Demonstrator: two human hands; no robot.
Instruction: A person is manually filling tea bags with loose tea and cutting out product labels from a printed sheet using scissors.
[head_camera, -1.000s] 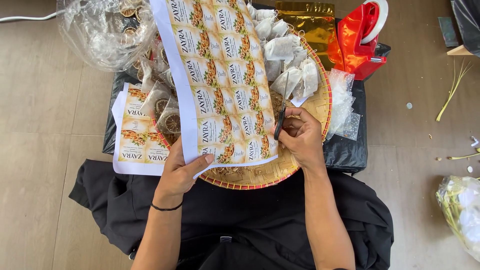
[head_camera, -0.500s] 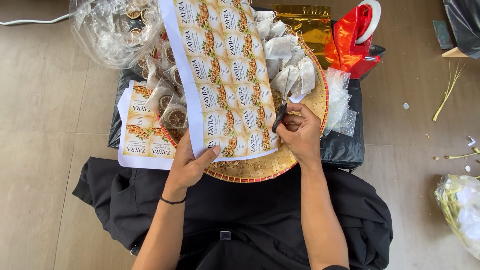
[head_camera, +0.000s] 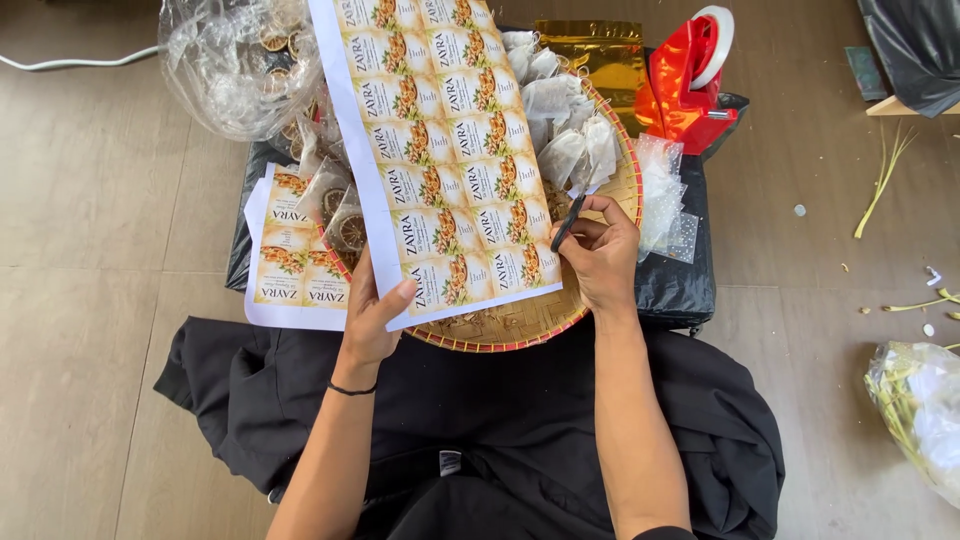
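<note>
My left hand (head_camera: 372, 318) pinches the near edge of a long printed label sheet (head_camera: 440, 150), white with rows of small orange and green labels, and holds it up over a round woven tray (head_camera: 520, 325). My right hand (head_camera: 598, 255) grips black scissors (head_camera: 567, 222) at the sheet's right edge, near its lower corner. White tea-bag-like sachets (head_camera: 565, 110) lie heaped in the tray under and beside the sheet.
A second label sheet (head_camera: 288, 260) lies left of the tray on a black bag (head_camera: 675, 285). A clear bag of dried slices (head_camera: 235, 65) sits at the top left. A red tape dispenser (head_camera: 690, 75), gold foil pouches (head_camera: 590, 50) and small clear bags (head_camera: 662, 195) are at the right.
The label sheet has shifted slightly to the right and nearer in my left hand. My right hand with the scissors stays at the sheet's right edge.
</note>
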